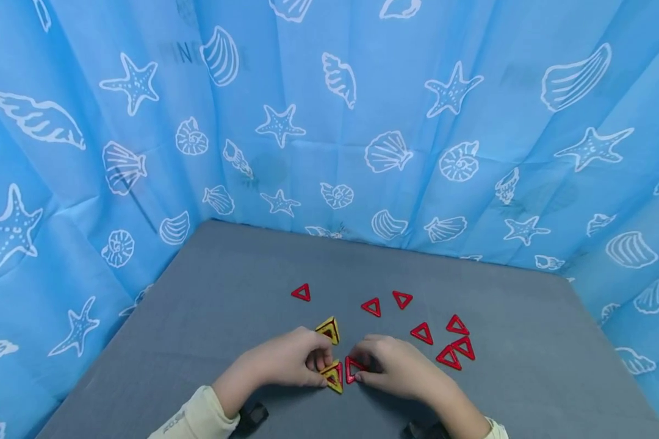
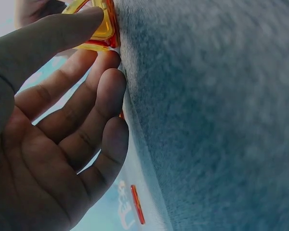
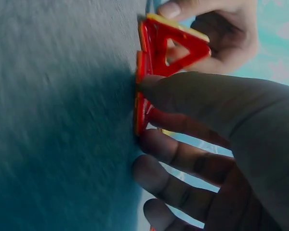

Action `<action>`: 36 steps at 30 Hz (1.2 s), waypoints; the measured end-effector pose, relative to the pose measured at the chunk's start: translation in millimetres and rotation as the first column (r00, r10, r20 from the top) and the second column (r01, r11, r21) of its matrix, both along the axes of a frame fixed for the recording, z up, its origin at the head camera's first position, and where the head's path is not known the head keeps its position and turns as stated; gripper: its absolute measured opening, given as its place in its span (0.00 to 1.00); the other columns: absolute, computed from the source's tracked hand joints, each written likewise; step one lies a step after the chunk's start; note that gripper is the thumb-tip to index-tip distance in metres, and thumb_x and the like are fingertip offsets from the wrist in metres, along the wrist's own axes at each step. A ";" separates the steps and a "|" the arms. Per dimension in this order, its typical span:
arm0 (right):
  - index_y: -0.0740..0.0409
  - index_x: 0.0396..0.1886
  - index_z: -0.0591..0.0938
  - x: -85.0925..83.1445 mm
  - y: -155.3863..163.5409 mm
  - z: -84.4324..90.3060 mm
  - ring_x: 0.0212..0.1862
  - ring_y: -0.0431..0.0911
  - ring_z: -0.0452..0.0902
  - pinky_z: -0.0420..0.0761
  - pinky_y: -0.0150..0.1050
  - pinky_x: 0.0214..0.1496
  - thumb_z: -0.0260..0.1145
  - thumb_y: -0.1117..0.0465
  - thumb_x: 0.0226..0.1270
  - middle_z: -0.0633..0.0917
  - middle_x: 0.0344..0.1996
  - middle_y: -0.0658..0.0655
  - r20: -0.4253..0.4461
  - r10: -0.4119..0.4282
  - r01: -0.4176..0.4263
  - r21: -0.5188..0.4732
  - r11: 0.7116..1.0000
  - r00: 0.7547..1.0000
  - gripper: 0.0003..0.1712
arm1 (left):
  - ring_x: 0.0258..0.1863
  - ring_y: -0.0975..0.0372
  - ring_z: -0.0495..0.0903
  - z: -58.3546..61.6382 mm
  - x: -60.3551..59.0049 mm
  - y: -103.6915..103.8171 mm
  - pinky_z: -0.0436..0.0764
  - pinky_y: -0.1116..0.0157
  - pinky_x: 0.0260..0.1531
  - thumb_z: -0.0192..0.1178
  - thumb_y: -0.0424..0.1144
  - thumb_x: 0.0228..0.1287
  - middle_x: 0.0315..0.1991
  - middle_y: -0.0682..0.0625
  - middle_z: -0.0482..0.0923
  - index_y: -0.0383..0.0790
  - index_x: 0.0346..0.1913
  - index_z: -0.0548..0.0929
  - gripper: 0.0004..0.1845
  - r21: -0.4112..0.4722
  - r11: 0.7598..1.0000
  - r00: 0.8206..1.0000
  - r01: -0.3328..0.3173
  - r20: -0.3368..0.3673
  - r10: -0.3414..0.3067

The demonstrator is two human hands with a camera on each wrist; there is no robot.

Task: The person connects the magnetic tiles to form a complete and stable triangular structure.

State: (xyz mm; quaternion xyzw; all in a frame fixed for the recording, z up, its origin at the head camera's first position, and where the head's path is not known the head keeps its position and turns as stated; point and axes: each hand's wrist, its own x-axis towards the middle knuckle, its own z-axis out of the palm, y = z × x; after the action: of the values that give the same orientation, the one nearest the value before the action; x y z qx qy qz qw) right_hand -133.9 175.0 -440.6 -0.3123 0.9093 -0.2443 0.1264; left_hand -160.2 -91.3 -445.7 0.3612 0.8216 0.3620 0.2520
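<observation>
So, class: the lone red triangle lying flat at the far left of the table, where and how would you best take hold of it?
Pinch the far-left red triangle across two of its outer edges, coming straight down from above. It lies flat on the grey table with bare cloth all round, and its open middle probably lets a fingertip hook the thin frame to lift it.

Head camera looking down from above both hands; wrist cameras sitting close beside each palm, facing fingertips, both sharing red triangle (image 3: pixel 171 48) between hands.
</observation>
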 end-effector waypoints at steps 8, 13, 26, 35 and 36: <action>0.42 0.46 0.88 2.0 -1.7 -0.9 0.33 0.32 0.73 0.75 0.31 0.34 0.78 0.49 0.67 0.81 0.34 0.38 0.017 0.001 -0.001 -0.003 1.000 1.000 0.12 | 0.30 0.73 0.80 2.1 2.4 2.1 0.81 0.72 0.34 0.77 0.36 0.63 0.32 0.58 0.83 0.46 0.41 0.85 0.10 0.006 1.000 1.000 0.003 0.006 -0.003; 0.41 0.42 0.87 -0.4 2.7 -1.6 0.35 0.31 0.73 0.76 0.32 0.36 0.80 0.49 0.64 0.82 0.35 0.38 0.017 -0.004 0.004 0.007 1.000 1.000 0.11 | 0.31 0.73 0.81 2.0 1.3 1.0 0.81 0.72 0.36 0.76 0.35 0.64 0.34 0.58 0.84 0.46 0.42 0.85 0.09 0.014 1.000 1.000 0.006 0.025 -0.007; 0.41 0.40 0.86 0.7 3.2 4.7 0.34 0.31 0.75 0.77 0.31 0.36 0.78 0.50 0.68 0.83 0.36 0.38 0.034 0.001 0.001 -0.050 0.999 0.999 0.08 | 0.31 0.73 0.80 2.1 1.8 0.9 0.81 0.72 0.35 0.76 0.34 0.64 0.32 0.59 0.83 0.46 0.41 0.85 0.09 0.012 1.000 1.000 0.001 0.026 -0.001; 0.42 0.41 0.87 5.5 -4.7 4.5 0.37 0.31 0.77 0.80 0.31 0.40 0.76 0.49 0.70 0.84 0.37 0.40 -0.022 0.012 -0.015 -0.135 0.991 1.000 0.07 | 0.30 0.73 0.80 2.2 1.4 1.7 0.82 0.72 0.35 0.77 0.35 0.63 0.32 0.60 0.82 0.45 0.41 0.85 0.10 0.010 1.000 1.000 0.000 0.017 0.000; 0.42 0.42 0.87 6.2 -5.7 4.3 0.37 0.31 0.77 0.80 0.31 0.40 0.76 0.48 0.70 0.84 0.37 0.40 -0.023 0.014 -0.017 -0.141 0.990 1.000 0.08 | 0.30 0.73 0.81 1.9 1.7 1.8 0.82 0.72 0.35 0.77 0.36 0.63 0.32 0.61 0.82 0.46 0.41 0.85 0.10 0.010 1.000 1.000 0.002 0.015 -0.002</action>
State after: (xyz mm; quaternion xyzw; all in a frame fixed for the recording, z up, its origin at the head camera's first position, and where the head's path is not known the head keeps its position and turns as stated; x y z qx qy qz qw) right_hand -127.7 169.3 -436.3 -0.3302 0.8887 -0.3034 0.0959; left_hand -158.5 -89.5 -443.8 0.3607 0.8175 0.3684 0.2567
